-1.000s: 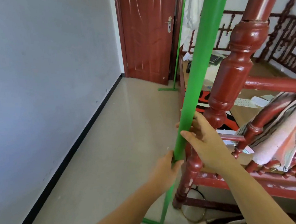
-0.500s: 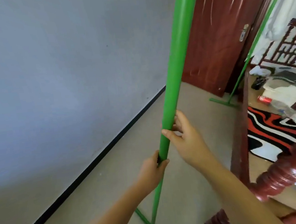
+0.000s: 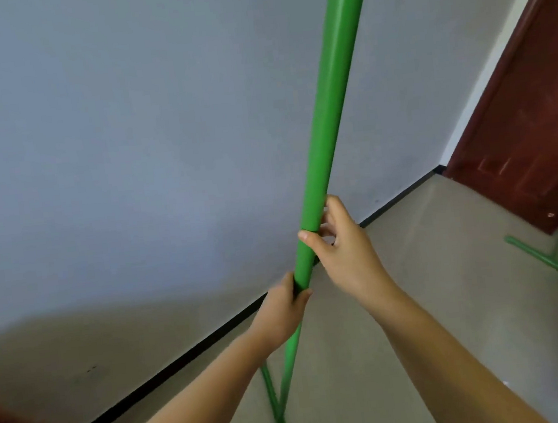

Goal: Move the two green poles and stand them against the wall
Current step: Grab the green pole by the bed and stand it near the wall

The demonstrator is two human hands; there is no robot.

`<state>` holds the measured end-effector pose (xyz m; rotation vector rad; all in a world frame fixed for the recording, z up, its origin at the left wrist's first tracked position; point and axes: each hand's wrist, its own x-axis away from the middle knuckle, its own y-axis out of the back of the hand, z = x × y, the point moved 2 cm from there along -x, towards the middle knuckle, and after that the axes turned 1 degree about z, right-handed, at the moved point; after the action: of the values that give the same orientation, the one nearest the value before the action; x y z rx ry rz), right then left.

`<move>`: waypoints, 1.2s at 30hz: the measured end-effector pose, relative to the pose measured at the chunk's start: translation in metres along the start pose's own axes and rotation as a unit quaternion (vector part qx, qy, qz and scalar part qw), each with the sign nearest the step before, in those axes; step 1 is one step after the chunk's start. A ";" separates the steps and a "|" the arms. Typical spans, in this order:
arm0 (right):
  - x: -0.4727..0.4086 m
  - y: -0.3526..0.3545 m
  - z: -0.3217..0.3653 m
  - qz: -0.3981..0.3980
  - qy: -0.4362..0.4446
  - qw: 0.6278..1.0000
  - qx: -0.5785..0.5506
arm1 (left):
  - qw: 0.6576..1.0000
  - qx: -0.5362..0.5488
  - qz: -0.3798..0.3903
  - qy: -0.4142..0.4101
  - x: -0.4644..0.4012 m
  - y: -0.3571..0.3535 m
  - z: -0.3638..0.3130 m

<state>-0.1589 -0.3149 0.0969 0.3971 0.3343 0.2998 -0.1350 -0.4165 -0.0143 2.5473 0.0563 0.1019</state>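
Now both hands, left hand (image 3: 285, 305) below right hand (image 3: 342, 249), clasp the first long green plastic pole (image 3: 326, 137), carrying it upright; next, lean it against the grey wall (image 3: 125, 141).

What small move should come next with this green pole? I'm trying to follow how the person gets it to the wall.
Probably carry the green pole a little further left until it meets the grey wall. Both the left hand and the right hand grip it, it stands nearly upright, and its base bar is short of the black skirting.
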 end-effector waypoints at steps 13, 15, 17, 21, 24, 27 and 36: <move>-0.068 -0.168 0.066 0.160 0.116 0.980 0.000 | 0.966 0.041 -0.205 0.148 0.031 0.139 0.088; -0.069 -0.192 0.078 0.180 0.130 0.975 -0.005 | 0.959 0.042 -0.226 0.164 0.042 0.157 0.101; -0.067 -0.213 0.088 0.196 0.142 0.970 -0.007 | 0.952 0.044 -0.246 0.178 0.054 0.171 0.112; -0.061 -0.250 0.106 0.222 0.154 0.963 -0.018 | 0.938 0.049 -0.276 0.206 0.074 0.196 0.130; -0.058 -0.270 0.117 0.242 0.160 0.957 -0.028 | 0.931 0.046 -0.284 0.225 0.086 0.212 0.141; -0.055 -0.286 0.125 0.255 0.167 0.952 -0.031 | 0.926 0.042 -0.296 0.231 0.098 0.222 0.150; -0.049 -0.297 0.127 0.276 0.180 0.943 -0.043 | 0.920 0.042 -0.315 0.227 0.112 0.222 0.159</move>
<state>-0.0907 -0.6342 0.0943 0.3433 0.5648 0.9421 -0.0058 -0.6822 -0.0150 2.4048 1.0663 0.4373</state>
